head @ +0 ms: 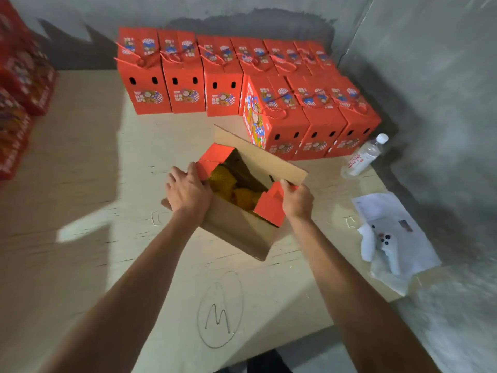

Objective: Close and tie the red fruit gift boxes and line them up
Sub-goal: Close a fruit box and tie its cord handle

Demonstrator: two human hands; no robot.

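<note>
Both hands hold open box, long axis upper-left to lower-right.

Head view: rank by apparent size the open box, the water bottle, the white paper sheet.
1. open box, held by left hand and right hand.
2. white paper sheet, though nearer the frame edge, so wide-angle distortion applies.
3. water bottle, clearly smallest.

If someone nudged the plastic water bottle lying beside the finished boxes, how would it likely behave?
The water bottle lies on its side on the table, so it would probably roll. It looks clear and thin-walled, so likely light and squashable. How full it is cannot be told.
</note>
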